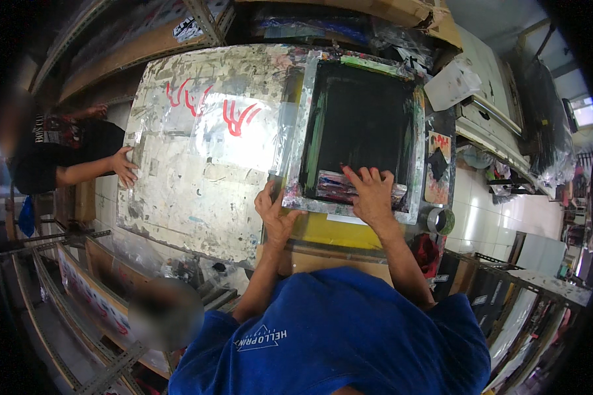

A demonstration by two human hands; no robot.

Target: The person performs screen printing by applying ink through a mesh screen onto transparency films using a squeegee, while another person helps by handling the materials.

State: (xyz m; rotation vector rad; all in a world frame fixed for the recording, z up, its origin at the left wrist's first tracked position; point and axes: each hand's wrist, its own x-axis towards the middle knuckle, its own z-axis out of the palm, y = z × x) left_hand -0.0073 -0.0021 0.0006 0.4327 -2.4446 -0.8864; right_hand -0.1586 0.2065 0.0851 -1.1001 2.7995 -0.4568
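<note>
A screen printing frame with a dark, ink-covered mesh lies on the right part of the worktable. My left hand is at its near left corner, fingers along the side bar and thumb by the near bar, seemingly gripping it. Inside the frame, at the near end of the mesh, rests an ink-stained squeegee. My right hand grips it from above with the fingers over its top; the thumb is partly hidden. A yellow surface shows under the frame's near edge.
Clear plastic sheets with red marks lie on the stained pale tabletop. Across its left end, another person's hand touches the edge. Right of the frame are a tape roll and a white plastic container. Racks stand nearby.
</note>
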